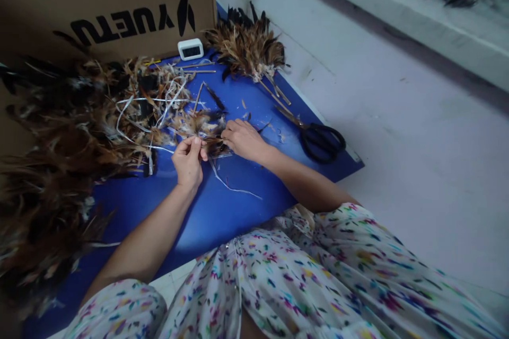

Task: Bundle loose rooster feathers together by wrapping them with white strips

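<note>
One bare left hand [189, 160] and one bare right hand [243, 139] pinch a brown-and-cream feather bundle [196, 123] over the blue desk [127, 196], seemingly arranging it, the next move calling for a steady hold.

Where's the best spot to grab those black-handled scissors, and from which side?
Probably by the black handle loops, reaching down from above at the table's right edge. The scissors seem to lie flat, with their wide loops nearest that edge, while the blades point away toward the far feather bundle, so fingers should stay clear of them.
</note>
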Motion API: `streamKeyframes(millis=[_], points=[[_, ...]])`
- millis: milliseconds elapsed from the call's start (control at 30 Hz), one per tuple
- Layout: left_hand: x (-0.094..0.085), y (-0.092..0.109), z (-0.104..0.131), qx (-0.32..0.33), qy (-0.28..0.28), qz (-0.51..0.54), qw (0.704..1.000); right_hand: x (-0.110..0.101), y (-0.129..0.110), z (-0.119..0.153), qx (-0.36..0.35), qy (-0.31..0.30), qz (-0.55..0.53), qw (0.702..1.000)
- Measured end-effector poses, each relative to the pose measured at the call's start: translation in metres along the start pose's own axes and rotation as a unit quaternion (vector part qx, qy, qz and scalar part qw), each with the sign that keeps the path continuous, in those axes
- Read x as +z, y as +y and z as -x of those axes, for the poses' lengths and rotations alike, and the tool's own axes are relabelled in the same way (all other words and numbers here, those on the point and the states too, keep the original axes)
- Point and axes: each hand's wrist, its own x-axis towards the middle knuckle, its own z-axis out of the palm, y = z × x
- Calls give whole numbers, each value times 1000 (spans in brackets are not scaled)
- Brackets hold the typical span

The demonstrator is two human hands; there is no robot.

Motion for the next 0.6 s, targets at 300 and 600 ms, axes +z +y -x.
streamKeyframes(millis=[300,600], points=[[-1,-1,0,-9,12,-7,1000,-6,17,4,27,83,-221,971],[1,1,0,-19,13,4,1000,-18,40,16,121,175,-318,924]])
